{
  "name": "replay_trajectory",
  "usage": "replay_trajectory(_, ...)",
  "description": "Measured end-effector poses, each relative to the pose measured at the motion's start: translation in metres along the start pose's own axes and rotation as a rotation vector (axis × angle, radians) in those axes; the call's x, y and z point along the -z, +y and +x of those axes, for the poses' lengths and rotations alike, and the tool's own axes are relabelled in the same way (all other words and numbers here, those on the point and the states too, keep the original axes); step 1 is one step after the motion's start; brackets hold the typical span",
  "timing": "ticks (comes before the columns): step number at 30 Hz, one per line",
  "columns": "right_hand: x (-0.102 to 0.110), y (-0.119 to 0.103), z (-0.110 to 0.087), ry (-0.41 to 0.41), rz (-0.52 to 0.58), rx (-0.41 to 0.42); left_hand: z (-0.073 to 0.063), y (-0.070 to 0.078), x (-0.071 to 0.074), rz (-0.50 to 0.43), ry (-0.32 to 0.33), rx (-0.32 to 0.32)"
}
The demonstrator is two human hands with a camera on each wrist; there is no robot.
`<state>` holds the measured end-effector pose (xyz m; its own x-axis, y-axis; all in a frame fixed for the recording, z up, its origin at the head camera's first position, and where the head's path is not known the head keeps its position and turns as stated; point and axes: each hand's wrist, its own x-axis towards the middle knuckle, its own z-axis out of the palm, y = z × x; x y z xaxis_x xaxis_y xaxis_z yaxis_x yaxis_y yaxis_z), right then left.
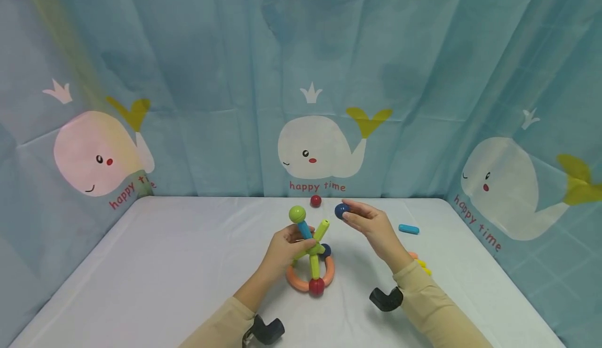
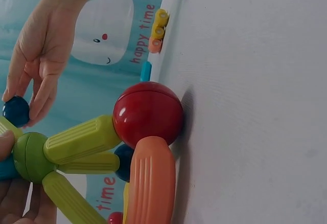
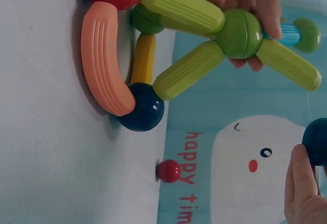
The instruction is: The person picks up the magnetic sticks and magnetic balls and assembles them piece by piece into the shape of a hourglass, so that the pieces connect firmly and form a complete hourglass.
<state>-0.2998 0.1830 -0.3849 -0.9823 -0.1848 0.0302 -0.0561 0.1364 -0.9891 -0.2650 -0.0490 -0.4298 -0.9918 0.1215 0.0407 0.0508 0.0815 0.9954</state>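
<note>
A ball-and-rod toy structure stands on the table; lime rods fan out from its green hub ball (image 3: 238,34). My left hand (image 1: 280,251) grips its blue rod (image 1: 304,229) beside the hub, with a green ball (image 1: 297,213) on the rod's upper end. Another lime rod (image 3: 292,66) points up with a bare end. At the base, coral curved rods (image 3: 102,58) and a yellow rod (image 3: 143,59) join a red ball (image 2: 148,112), a dark blue ball (image 3: 143,106) and a green ball. My right hand (image 1: 374,229) pinches a loose dark blue ball (image 1: 340,211), apart from the structure.
A loose red ball (image 1: 315,201) lies near the table's back edge. To the right is a blue rod (image 1: 408,229). Yellow and coral rods (image 2: 159,31) lie together, partly behind my right forearm in the head view. Whale-print curtains surround the white table (image 1: 188,264).
</note>
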Motion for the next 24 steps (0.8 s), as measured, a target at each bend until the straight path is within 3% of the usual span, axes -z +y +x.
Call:
replay_trajectory(9,-0.001,-0.002,-0.004,0.038,0.031,0.015,0.001,0.0,-0.002,-0.002,0.007,0.005)
replay_trajectory(24,-0.011,-0.007,-0.009,0.068,-0.065,0.108,0.002,-0.001,-0.003,0.025,0.019,-0.002)
